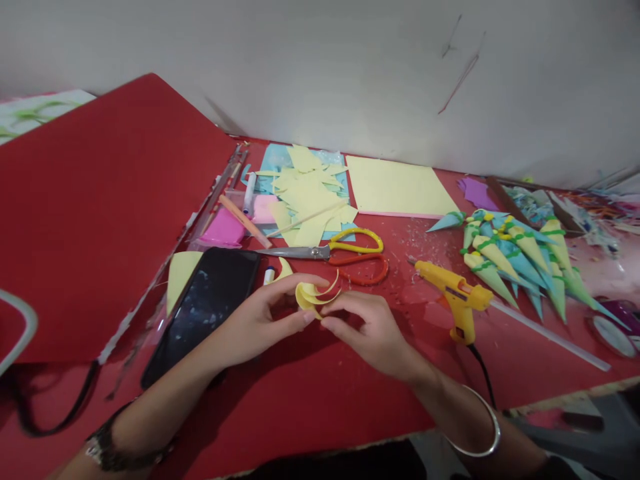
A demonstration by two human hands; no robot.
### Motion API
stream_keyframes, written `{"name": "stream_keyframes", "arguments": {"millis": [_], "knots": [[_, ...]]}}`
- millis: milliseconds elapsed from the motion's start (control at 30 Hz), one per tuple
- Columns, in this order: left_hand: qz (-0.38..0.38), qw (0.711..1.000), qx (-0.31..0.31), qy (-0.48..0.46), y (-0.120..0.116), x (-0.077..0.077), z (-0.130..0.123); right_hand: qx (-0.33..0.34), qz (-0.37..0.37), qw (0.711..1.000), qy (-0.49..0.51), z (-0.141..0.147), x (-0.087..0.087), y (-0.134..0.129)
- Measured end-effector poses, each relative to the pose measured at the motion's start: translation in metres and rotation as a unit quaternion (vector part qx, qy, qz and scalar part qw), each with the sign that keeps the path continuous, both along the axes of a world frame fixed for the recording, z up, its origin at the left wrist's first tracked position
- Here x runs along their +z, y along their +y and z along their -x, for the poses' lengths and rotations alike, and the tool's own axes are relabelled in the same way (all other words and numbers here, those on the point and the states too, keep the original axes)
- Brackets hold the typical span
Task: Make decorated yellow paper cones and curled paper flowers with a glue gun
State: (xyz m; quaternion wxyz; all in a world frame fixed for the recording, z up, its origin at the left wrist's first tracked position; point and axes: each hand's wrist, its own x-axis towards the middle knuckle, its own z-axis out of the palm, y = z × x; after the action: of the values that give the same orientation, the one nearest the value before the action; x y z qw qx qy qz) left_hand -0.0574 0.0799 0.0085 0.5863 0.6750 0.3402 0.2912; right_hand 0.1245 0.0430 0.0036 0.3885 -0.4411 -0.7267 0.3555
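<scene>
Left hand angled inward, pinching curled yellow paper; right hand, fingers bent, pinching its edge.

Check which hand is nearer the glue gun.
Right. The right hand is left of the glue gun, apart from it; the left hand is farther left, near the phone.
</scene>
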Motion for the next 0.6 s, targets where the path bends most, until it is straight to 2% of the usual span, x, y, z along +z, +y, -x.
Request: {"name": "stream_keyframes", "arguments": {"millis": [167, 367, 600], "knots": [[-0.007, 1.0, -0.024, 0.005, -0.0008, 0.0025, -0.0003, 0.011, 0.071, 0.997, 0.035, 0.0008, 0.002, 0.0004], [0.011, 0.999, -0.04, -0.005, -0.0006, 0.0032, -0.001, 0.016, 0.086, 0.996, 0.033, 0.0008, 0.0007, 0.0001], [-0.002, 0.999, -0.053, -0.009, -0.0008, 0.0018, -0.0002, 0.025, 0.108, 0.993, 0.04, -0.0003, 0.0016, 0.0006]]}}
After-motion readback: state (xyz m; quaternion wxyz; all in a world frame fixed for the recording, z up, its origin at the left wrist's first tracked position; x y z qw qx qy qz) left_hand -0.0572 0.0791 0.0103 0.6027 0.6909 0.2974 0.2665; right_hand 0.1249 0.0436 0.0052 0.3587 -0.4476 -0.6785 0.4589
